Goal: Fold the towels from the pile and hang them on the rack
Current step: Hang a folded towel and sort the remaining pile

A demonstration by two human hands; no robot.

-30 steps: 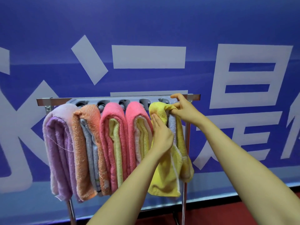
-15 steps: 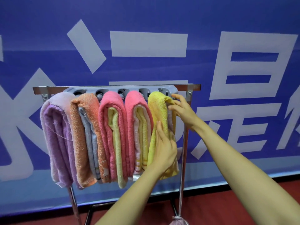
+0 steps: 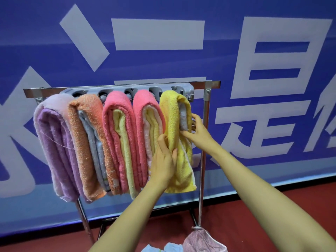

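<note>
A metal rack [image 3: 212, 84] holds several folded towels side by side: lilac [image 3: 54, 142], orange [image 3: 85, 139], two pink ones [image 3: 112, 124] [image 3: 141, 113], and a yellow towel [image 3: 172, 117] at the right end. My left hand [image 3: 163, 160] is on the yellow towel's left fold, fingers slipped between it and the neighbouring pink towel, thumb on its front. My right hand [image 3: 198, 133] pinches the yellow towel's right edge at mid height, thumb in front and fingers behind. The towel's lower end hangs beside my left wrist.
More towels lie on the red floor at the bottom edge: a dusty pink one [image 3: 201, 240] and light blue ones [image 3: 171, 247]. The rack's right post [image 3: 204, 142] stands just beyond my right hand. A blue banner with white characters [image 3: 272, 70] fills the background.
My right hand has come down from the top of the yellow towel to its right edge. My left hand has slid lower along the towel, which now hangs straighter and flatter.
</note>
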